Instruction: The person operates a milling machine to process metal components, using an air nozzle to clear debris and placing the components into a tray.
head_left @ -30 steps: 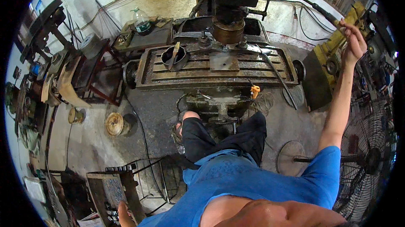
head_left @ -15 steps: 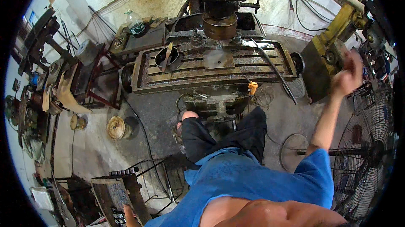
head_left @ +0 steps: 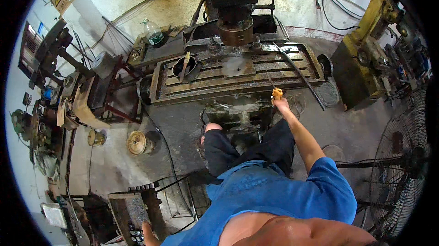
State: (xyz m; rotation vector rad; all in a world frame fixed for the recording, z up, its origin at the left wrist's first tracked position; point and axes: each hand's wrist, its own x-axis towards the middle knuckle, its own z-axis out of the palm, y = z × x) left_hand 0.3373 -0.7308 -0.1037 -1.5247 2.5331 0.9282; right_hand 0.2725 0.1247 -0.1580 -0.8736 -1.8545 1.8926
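Note:
My right hand (head_left: 282, 104) is closed around an orange blow gun (head_left: 277, 93) with a thin nozzle, at the front edge of the milling machine table (head_left: 201, 91). The nozzle points up over the slotted table. A flat square metal plate (head_left: 238, 68) lies on the table beneath the round cutter head (head_left: 237, 33). At the lower left, my left hand (head_left: 147, 228) is over a wooden box (head_left: 120, 216) that holds small metal parts; its fingers are too small and partly hidden to make out.
A dark pot (head_left: 191, 73) with a brush stands on the table's left part. A long metal bar (head_left: 299, 74) leans across its right end. A caged fan (head_left: 398, 163) stands at right. Buckets (head_left: 137, 142) and a hose lie on the floor at left. A clear bottle (head_left: 153, 34) sits behind.
My right hand has come in from the far right and taken hold of the blow gun. The left hand stays by the box. The view has shifted slightly.

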